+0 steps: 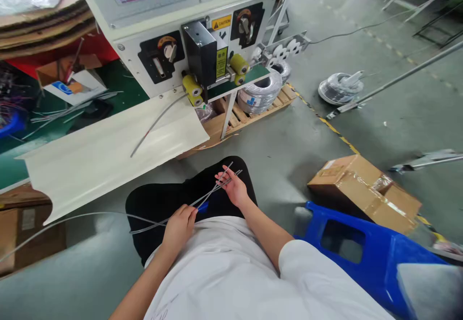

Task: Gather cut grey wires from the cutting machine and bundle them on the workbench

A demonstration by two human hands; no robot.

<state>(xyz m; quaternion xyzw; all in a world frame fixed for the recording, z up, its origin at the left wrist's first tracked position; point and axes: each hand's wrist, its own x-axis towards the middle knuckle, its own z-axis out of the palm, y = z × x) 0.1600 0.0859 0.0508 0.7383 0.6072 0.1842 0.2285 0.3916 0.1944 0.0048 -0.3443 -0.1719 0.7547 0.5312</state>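
Over my lap, my left hand grips a small bundle of grey cut wires together with a small blue object. The wire ends fan out to the right onto the open palm of my right hand, whose fingers support them. Longer wire tails trail left past my knee. In front of me stands a wire-cutting machine with yellow rollers and a blue screen. One cut grey wire lies on the cream output chute below the rollers.
A blue plastic stool and a taped cardboard box sit at my right. Coils of grey wire rest on a wooden pallet; another spool lies on the concrete floor. Cardboard and loose wires clutter the green bench at left.
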